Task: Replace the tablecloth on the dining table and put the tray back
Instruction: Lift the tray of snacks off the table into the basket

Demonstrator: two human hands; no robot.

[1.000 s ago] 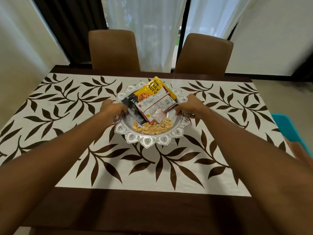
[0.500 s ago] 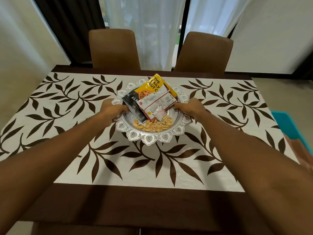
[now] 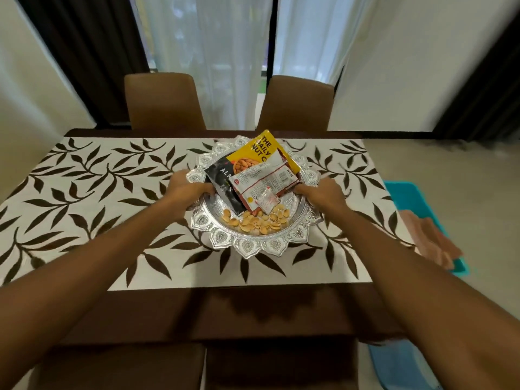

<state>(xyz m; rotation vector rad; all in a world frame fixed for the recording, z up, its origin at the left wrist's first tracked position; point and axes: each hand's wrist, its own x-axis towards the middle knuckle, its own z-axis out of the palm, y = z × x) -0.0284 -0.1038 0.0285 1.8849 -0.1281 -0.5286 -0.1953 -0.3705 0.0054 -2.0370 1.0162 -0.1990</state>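
The yellow packet (image 3: 263,153) in the tray (image 3: 247,247) reads "THE DAILY NUT C", with the last word cut off. The black packet (image 3: 222,184) beside it shows "ALM". The white packet (image 3: 264,180) carries print too small to read.

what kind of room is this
Most likely a home dining room: a dark brown wooden table under a white leaf-patterned cloth, brown padded chairs on its far side, sheer white curtains behind, and an ornate round silver tray of snack packets.

daylight through curtains (image 3: 213,52) | soft shadows | edges stretched | slight blur
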